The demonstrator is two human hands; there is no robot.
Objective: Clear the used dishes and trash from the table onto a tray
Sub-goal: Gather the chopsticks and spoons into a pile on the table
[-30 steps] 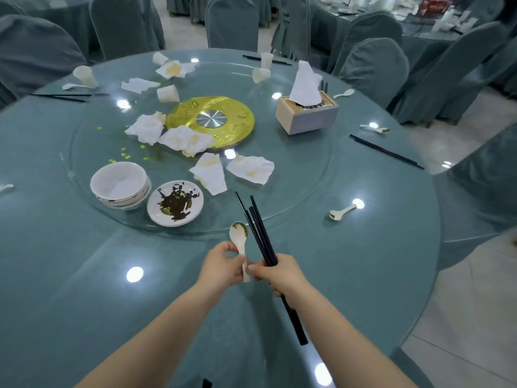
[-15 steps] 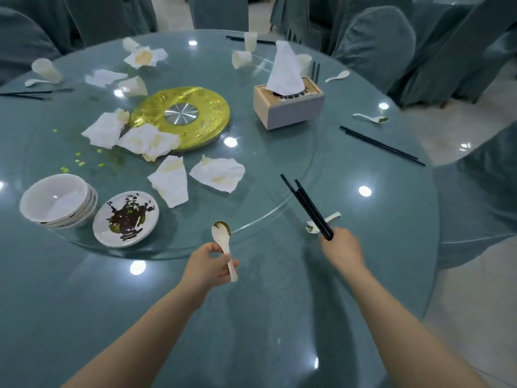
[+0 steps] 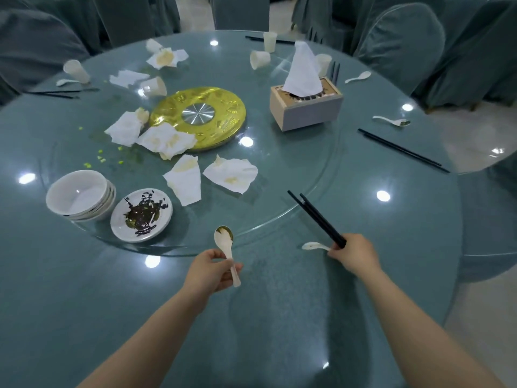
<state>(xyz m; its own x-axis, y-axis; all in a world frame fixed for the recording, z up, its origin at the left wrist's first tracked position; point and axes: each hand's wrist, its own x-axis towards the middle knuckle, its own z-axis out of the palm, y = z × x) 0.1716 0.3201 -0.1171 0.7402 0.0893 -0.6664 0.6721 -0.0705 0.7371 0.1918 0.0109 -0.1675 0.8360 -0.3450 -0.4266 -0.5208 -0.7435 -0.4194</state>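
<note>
My left hand (image 3: 210, 271) grips the handle of a soiled white spoon (image 3: 225, 242) above the near table edge. My right hand (image 3: 354, 255) holds black chopsticks (image 3: 316, 216) that point up and left, and its fingertips touch the handle of a second white spoon (image 3: 312, 245) lying on the table. Stacked white bowls (image 3: 77, 195) and a sauce-stained plate (image 3: 141, 214) sit on the glass turntable (image 3: 293, 175) at left. Several crumpled napkins (image 3: 230, 174) lie around the gold centre disc (image 3: 198, 117). No tray is in view.
A tissue box (image 3: 306, 103) stands at the back right. More chopsticks (image 3: 402, 149) and a spoon (image 3: 391, 120) lie at the right rim. Tipped paper cups (image 3: 259, 59) and another cup (image 3: 76, 70) sit at the far side. Covered chairs (image 3: 400, 43) ring the table.
My hands were together at the table edge; the right hand carried the chopsticks rightward to the second spoon and now touches its handle. The left hand kept its spoon.
</note>
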